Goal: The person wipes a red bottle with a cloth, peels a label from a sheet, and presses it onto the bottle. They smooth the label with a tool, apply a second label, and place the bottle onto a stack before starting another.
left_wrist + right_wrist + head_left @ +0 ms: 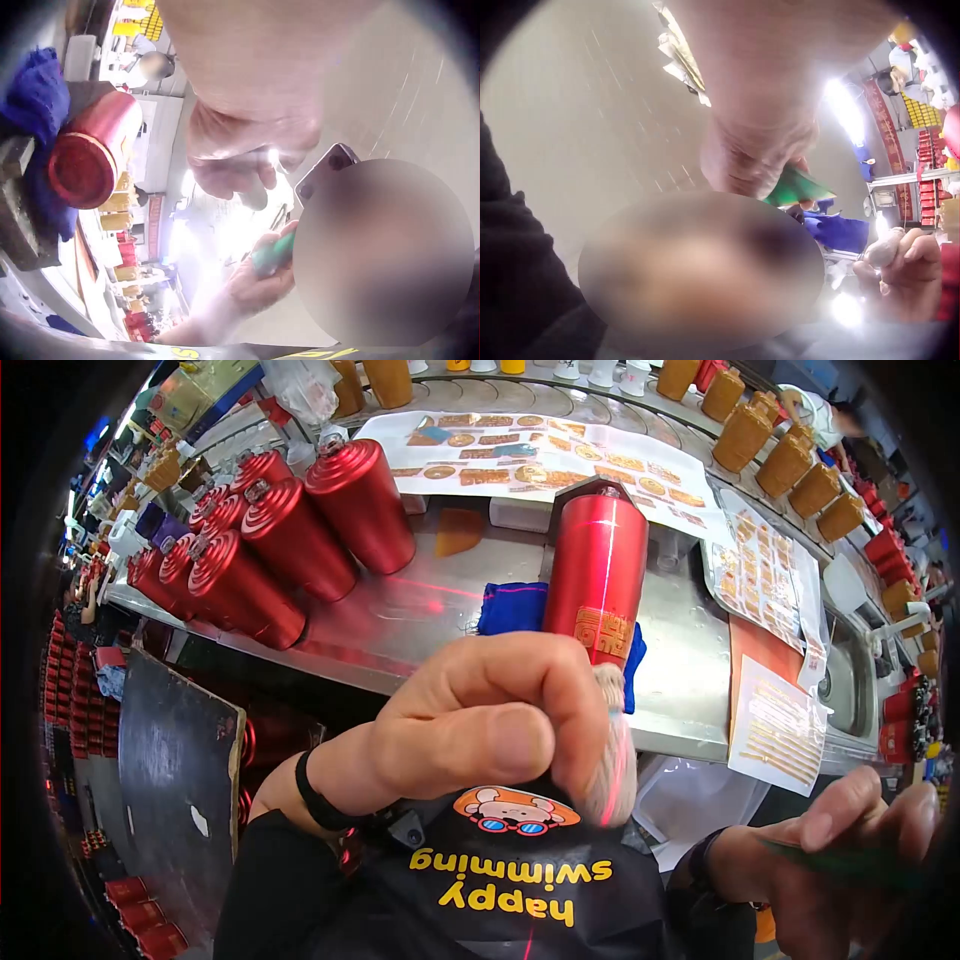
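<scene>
At the steel bench (690, 700), we note left hand (475, 715) curled beside pale fabric (614, 770), cannot tell if gripping; right hand (820, 900) grips green piece (799, 187).

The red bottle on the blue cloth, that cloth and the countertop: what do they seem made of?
Red bottle: perhaps metal or coated glass, satin; smooth with soft highlights, though the coating hides what's beneath.
Blue cloth: matte woven fabric, by its soft folds and frayed edge.
Countertop: likely stainless steel with a dull sheen, judging by its grey surface and blurred reflections.
</scene>
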Motion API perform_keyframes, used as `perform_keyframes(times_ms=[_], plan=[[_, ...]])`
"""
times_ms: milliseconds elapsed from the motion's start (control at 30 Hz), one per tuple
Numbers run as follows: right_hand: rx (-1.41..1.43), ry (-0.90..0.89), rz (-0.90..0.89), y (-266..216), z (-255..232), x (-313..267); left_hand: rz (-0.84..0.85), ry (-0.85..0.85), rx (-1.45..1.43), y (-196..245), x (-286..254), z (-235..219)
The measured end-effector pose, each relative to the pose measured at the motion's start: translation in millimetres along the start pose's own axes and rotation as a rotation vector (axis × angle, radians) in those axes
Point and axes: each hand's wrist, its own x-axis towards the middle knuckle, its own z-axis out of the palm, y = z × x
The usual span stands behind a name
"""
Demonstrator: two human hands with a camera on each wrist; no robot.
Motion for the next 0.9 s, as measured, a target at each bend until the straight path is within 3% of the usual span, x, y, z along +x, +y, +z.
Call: perform_keyframes(times_ms=[100,300,467,900], plan=[[-0.016,0.018,-0.005,-2.4,-1.7,-1.4,-0.045,-0.153,-0.151,4.9,-3.4,-1.4],[-0.045,0.037,-0.014,-4.6,-3.5,-1.3,0.102,-0.630,-0.257,9.8,10.4,-1.3],[-0.061,0.055,-0.032,-5.8,-0.8,-0.4,0.105,-0.571,-0.348,14.3,1.5,14.3],[-0.072,0.073,-0.048,-1.5,9.1,3.5,0.135,-0.366,-0.253,-2.3,-7.6,-3.2]])
